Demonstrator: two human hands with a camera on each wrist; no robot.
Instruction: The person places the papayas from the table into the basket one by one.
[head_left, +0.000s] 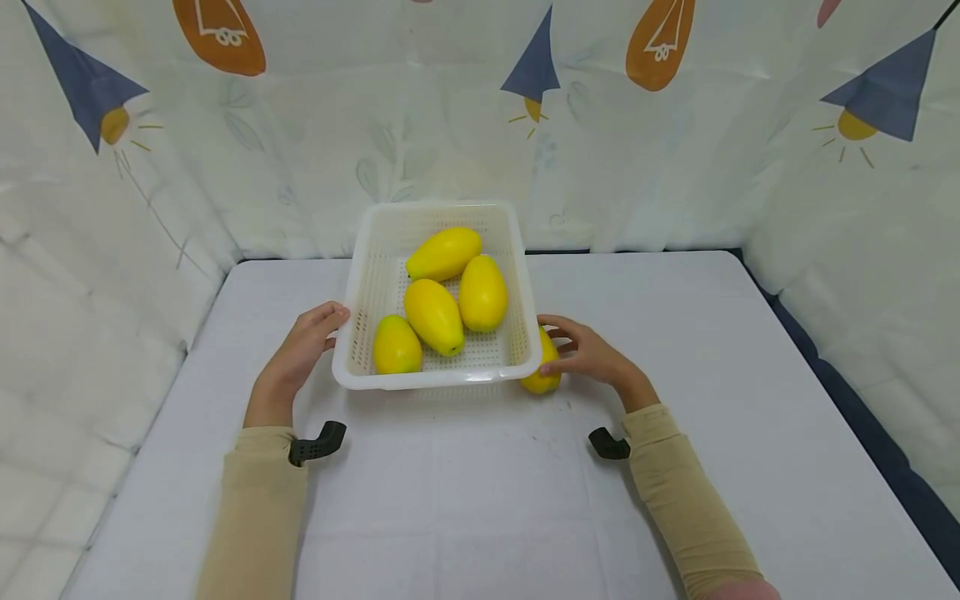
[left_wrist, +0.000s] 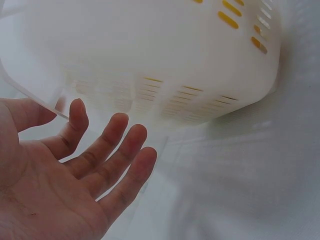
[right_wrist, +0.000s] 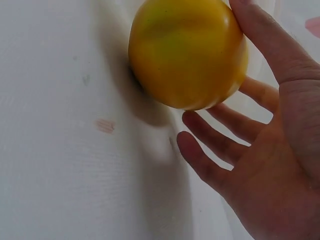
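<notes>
A white plastic basket [head_left: 389, 380] with slotted walls holds several yellow papayas [head_left: 483, 293], one of them tinged green. My left hand [head_left: 302, 354] is at the basket's left side. In the left wrist view, its thumb and index finger pinch the rim, while the other fingers [left_wrist: 131, 141] spread loosely below the wall. Another papaya [right_wrist: 189, 55] is outside the basket, by its right front corner, partly covered by the rim in the head view. My right hand [head_left: 592, 354] holds this papaya between the thumb and curved fingers, low over the table.
The table [head_left: 465, 492] has a white cover with faint creases. A patterned curtain [head_left: 450, 108] hangs behind it and along both sides. Black wrist mounts [head_left: 318, 443] stick out from both beige sleeves [head_left: 686, 500].
</notes>
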